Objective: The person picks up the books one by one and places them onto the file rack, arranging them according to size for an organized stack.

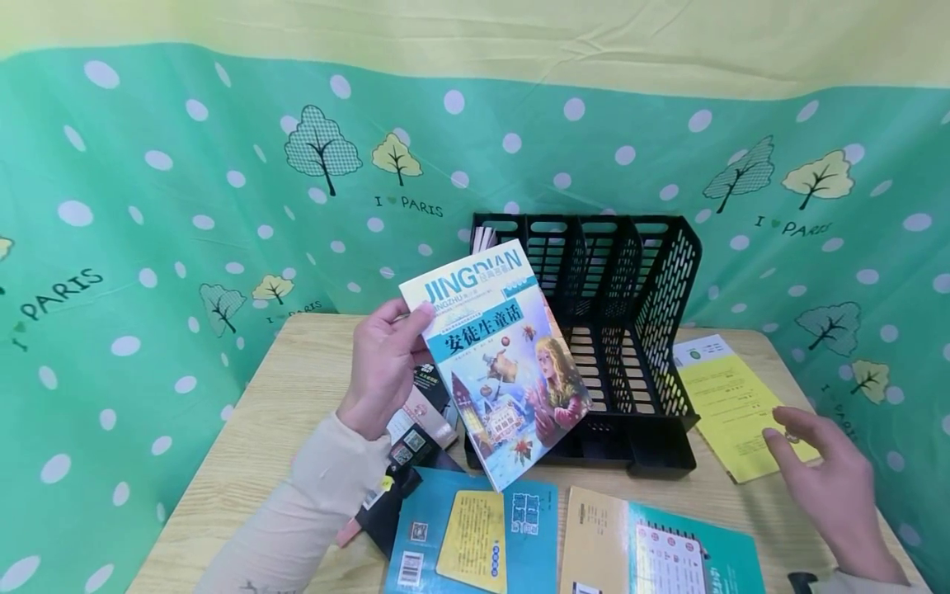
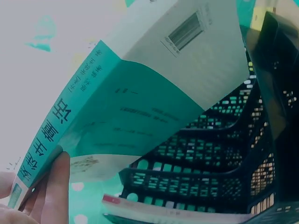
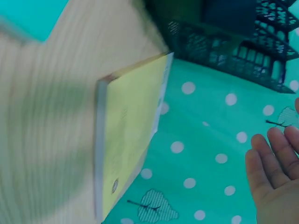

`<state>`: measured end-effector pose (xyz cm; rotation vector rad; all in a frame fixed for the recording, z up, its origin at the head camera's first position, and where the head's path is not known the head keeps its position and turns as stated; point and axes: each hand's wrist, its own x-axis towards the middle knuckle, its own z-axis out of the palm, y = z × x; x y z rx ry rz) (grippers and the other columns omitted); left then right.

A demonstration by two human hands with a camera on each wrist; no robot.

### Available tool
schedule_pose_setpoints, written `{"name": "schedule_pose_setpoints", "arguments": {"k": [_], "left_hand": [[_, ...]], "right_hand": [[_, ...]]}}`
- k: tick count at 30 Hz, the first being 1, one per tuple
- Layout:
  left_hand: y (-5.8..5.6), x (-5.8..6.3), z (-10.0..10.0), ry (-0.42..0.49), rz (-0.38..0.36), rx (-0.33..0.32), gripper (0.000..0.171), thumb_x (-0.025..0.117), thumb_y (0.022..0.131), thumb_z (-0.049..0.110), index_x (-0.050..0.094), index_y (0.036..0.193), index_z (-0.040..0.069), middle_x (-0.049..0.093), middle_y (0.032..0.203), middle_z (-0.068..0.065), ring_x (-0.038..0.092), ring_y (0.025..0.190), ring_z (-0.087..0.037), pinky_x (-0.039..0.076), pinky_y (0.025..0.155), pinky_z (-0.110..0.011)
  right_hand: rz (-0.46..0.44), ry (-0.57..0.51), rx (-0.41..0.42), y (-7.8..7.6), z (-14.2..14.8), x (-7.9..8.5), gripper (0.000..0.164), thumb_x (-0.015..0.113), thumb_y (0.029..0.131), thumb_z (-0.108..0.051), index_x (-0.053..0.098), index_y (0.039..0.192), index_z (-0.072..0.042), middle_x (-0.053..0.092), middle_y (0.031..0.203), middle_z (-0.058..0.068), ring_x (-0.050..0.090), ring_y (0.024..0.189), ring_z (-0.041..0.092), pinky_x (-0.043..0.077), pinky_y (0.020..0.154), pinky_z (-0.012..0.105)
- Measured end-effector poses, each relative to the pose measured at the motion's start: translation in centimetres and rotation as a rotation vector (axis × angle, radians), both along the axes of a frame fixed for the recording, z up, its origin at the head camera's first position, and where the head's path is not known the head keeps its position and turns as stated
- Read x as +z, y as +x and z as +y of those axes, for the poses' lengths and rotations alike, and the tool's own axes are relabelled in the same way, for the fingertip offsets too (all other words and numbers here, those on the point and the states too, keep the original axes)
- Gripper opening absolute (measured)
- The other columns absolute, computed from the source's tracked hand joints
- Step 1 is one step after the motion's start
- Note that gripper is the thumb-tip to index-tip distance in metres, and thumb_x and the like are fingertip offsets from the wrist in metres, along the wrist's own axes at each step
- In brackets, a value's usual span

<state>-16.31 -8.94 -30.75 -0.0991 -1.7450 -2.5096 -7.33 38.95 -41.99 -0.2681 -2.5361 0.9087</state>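
My left hand (image 1: 382, 363) holds a thin paperback storybook (image 1: 493, 355) up by its side edge, thumb on the front cover and fingers behind. The cover carries "JINGDIAN" lettering and a picture of a long-haired figure. In the left wrist view the back cover and teal spine of this storybook (image 2: 135, 107) show, with fingers (image 2: 57, 186) near the spine's end. Behind it stands a black mesh file rack (image 1: 671, 437), partly hidden. My right hand (image 1: 831, 487) hovers at the right over a yellow book (image 1: 723, 404); its fingers look relaxed and hold nothing in the right wrist view.
A blue book (image 1: 416, 503) and a tan and green book (image 1: 601, 528) lie at the table's front. Several dark and pink books (image 1: 419, 412) overlap left of the rack. One thin book (image 1: 484, 239) stands in the rack's left slot. A dotted green curtain (image 1: 245, 198) hangs behind.
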Motion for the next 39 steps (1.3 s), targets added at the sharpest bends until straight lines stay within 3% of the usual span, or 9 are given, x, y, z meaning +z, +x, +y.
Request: {"name": "schedule_pose_setpoints", "arguments": {"k": [2,3,6,9,14,25,34,39], "left_hand": [[-0.1,0.0,-0.1,-0.004,0.010,0.013,0.033,0.062,0.093,0.015,0.057,0.121,-0.002,0.069,0.108,-0.015,0.068,0.090,-0.032,0.056,0.075,-0.045],[-0.2,0.0,-0.1,-0.004,0.015,0.019,0.032,0.062,0.093,0.014,0.057,0.121,-0.002,0.069,0.107,-0.016,0.068,0.090,-0.033,0.056,0.074,-0.045],[-0.4,-0.1,-0.1,-0.008,0.023,0.047,0.031,0.062,0.093,0.012,0.057,0.119,-0.004,0.069,0.105,-0.017,0.069,0.087,-0.033,0.056,0.073,-0.045],[-0.6,-0.1,-0.2,-0.021,0.030,0.081,0.029,0.062,0.093,0.011,0.058,0.117,-0.004,0.070,0.101,-0.017,0.070,0.083,-0.032,0.057,0.071,-0.044],[-0.7,0.0,-0.3,-0.057,0.075,0.140,0.024,0.063,0.092,0.009,0.060,0.111,-0.005,0.072,0.093,-0.016,0.071,0.076,-0.030,0.057,0.066,-0.043],[-0.9,0.0,-0.4,-0.163,0.157,0.232,0.018,0.064,0.091,0.007,0.062,0.104,-0.006,0.072,0.084,-0.014,0.071,0.068,-0.026,0.058,0.061,-0.040],[-0.6,0.1,-0.6,-0.332,0.228,0.317,0.017,0.066,0.090,0.014,0.064,0.096,-0.002,0.072,0.080,-0.015,0.068,0.059,-0.021,0.058,0.056,-0.036],[-0.6,0.2,-0.7,-0.401,0.291,0.367,0.017,0.068,0.089,0.014,0.065,0.092,-0.002,0.069,0.071,-0.016,0.060,0.050,-0.014,0.053,0.047,-0.025]], "right_hand": [[-0.022,0.044,-0.008,-0.2,0.5,-0.3,0.043,0.065,0.091,-0.025,0.058,0.128,-0.005,0.059,0.122,0.007,0.035,0.092,-0.022,0.030,0.076,0.011],[-0.040,0.054,-0.010,-0.2,0.7,-0.4,0.044,0.064,0.092,-0.026,0.057,0.129,-0.004,0.058,0.123,0.014,0.041,0.096,-0.016,0.033,0.081,0.016],[-0.083,0.080,-0.008,-0.3,1.2,-0.9,0.045,0.061,0.093,-0.027,0.055,0.129,0.000,0.055,0.124,0.022,0.052,0.104,0.012,0.038,0.088,0.036],[-0.144,0.089,0.006,-0.3,1.6,-1.2,0.049,0.058,0.095,-0.028,0.051,0.131,0.005,0.052,0.125,0.027,0.047,0.107,0.045,0.036,0.086,0.057],[-0.201,0.101,0.038,-0.6,2.2,-1.7,0.055,0.056,0.096,-0.029,0.047,0.129,0.013,0.047,0.122,0.034,0.045,0.107,0.053,0.037,0.081,0.063],[-0.259,0.130,0.039,-1.5,4.0,-3.0,0.061,0.053,0.097,-0.037,0.045,0.128,0.015,0.043,0.125,0.038,0.042,0.105,0.053,0.038,0.077,0.061],[-0.293,0.151,0.078,-2.1,4.7,-3.0,0.066,0.052,0.096,-0.040,0.044,0.127,0.017,0.040,0.124,0.042,0.036,0.111,0.059,0.033,0.082,0.067],[-0.305,0.163,0.096,-2.4,4.8,-2.9,0.065,0.052,0.097,-0.040,0.043,0.127,0.018,0.039,0.124,0.042,0.035,0.111,0.059,0.033,0.082,0.067]]}}
